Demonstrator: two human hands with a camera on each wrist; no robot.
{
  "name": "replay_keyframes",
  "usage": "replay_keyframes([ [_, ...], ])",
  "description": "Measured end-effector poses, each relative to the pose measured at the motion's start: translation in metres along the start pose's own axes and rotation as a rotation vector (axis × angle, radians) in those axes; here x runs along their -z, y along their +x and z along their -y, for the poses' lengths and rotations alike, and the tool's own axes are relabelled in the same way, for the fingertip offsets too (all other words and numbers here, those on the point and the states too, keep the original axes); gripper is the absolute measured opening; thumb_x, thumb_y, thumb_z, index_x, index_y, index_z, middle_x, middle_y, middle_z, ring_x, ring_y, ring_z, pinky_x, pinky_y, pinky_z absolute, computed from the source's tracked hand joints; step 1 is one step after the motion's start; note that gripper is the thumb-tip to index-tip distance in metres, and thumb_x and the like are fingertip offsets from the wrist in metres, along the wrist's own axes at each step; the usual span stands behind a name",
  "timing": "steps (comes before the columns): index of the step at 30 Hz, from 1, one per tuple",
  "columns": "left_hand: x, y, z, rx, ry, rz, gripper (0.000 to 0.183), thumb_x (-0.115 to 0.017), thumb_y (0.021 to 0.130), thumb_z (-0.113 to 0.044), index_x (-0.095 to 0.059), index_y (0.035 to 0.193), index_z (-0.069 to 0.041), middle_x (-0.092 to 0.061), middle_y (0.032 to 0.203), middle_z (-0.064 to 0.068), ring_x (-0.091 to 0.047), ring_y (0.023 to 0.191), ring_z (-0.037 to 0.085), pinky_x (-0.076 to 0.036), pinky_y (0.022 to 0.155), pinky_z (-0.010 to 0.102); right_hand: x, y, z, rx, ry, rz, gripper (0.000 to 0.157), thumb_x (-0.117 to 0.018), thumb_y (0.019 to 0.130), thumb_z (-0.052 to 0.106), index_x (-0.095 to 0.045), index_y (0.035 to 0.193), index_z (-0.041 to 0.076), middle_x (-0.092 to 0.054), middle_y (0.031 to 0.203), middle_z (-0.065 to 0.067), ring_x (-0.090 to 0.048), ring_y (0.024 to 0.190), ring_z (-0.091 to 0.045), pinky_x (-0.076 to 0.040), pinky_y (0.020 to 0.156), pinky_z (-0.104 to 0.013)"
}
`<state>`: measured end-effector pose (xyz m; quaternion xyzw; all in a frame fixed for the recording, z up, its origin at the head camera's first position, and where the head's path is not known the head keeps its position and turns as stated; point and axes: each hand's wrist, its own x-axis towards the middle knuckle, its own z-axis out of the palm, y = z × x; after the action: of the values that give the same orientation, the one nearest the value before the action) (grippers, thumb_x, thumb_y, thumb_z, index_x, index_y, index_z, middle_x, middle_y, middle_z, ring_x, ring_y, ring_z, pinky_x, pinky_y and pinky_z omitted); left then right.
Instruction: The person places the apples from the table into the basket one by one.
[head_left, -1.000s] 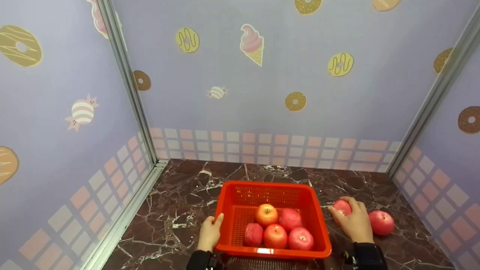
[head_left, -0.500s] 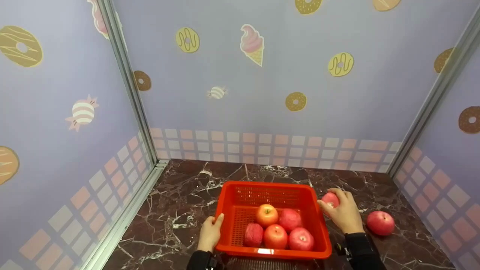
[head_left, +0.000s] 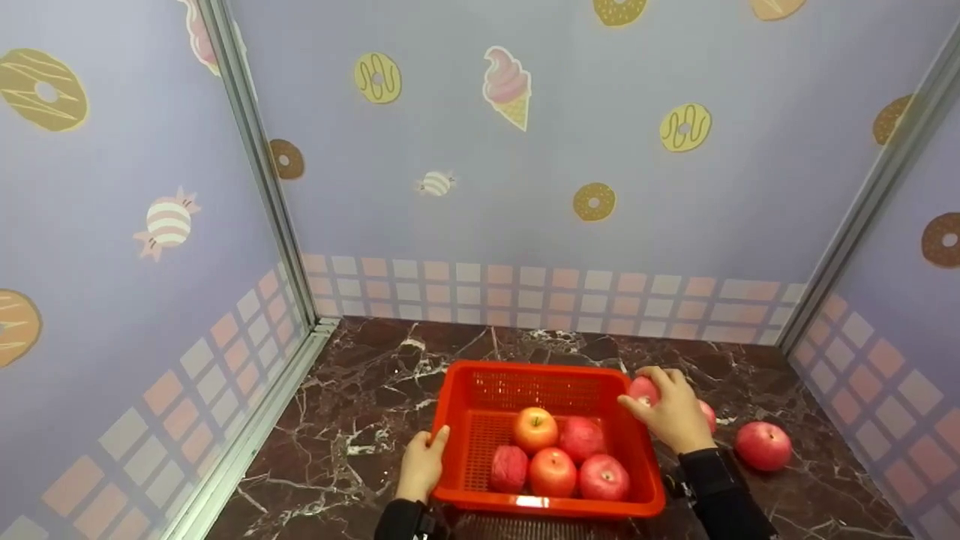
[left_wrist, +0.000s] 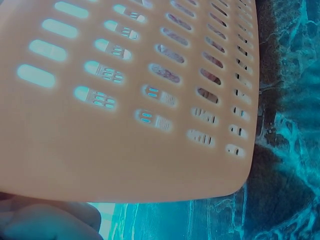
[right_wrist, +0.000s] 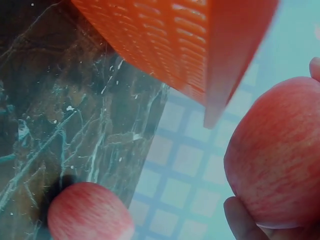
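Observation:
A red plastic basket (head_left: 466, 501) with slotted walls holds several apples, among them a yellowish one (head_left: 535, 429) and an orange-red one (head_left: 553, 472). My left hand (head_left: 421, 466) grips its left rim, the thumb lying over the edge; the left wrist view shows the slotted wall (left_wrist: 110, 155) up close. In my right hand (head_left: 675, 412) I hold a pink-red apple (head_left: 643, 391), raised beside the basket's right rim. Fingers and thumb press the held apple (right_wrist: 280, 155) from two sides in the right wrist view.
Two more apples lie on the dark marbled table: one (head_left: 763, 446) at the right, another (head_left: 707, 416) partly hidden behind my right hand. Patterned walls (head_left: 637, 240) enclose the table at the back and both sides.
My right hand has lifted the apple and carried it left to the basket's right rim, uncovering another apple behind it. The left hand and basket stay in place.

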<state>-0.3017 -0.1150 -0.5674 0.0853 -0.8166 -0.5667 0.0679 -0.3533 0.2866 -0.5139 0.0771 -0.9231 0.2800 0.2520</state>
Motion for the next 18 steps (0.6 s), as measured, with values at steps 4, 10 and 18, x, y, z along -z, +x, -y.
replay_keyframes([
  [4, 0.001, 0.0, 0.001, 0.008, -0.004, 0.001, 0.036, -0.055, 0.107, -0.033, -0.053, 0.087, -0.004, -0.055, 0.077, 0.005, -0.055, 0.072, 0.018, -0.047, 0.066, 0.032, 0.003, 0.007, 0.006, 0.022, 0.01, 0.003, 0.052, -0.089, 0.081, 0.035, -0.067, 0.121, 0.011, -0.06, 0.114, -0.022, -0.063, 0.093, -0.04, -0.053, 0.077, -0.052],
  [10, 0.001, 0.001, 0.0, 0.017, -0.007, 0.005, 0.037, -0.054, 0.107, -0.035, -0.052, 0.086, -0.004, -0.053, 0.076, 0.004, -0.055, 0.071, 0.018, -0.046, 0.065, 0.032, 0.006, 0.02, 0.02, 0.065, 0.023, -0.019, 0.051, -0.09, 0.079, 0.032, -0.067, 0.119, 0.011, -0.06, 0.112, -0.021, -0.063, 0.09, -0.037, -0.053, 0.075, -0.05],
  [18, 0.0, 0.0, 0.0, 0.009, 0.008, -0.005, 0.036, -0.055, 0.107, -0.033, -0.052, 0.085, -0.005, -0.048, 0.074, 0.002, -0.05, 0.069, 0.017, -0.043, 0.065, 0.031, -0.01, 0.026, 0.038, 0.014, 0.071, 0.025, 0.054, -0.09, 0.078, 0.037, -0.067, 0.121, 0.014, -0.06, 0.118, -0.018, -0.064, 0.093, -0.036, -0.053, 0.078, -0.048],
])
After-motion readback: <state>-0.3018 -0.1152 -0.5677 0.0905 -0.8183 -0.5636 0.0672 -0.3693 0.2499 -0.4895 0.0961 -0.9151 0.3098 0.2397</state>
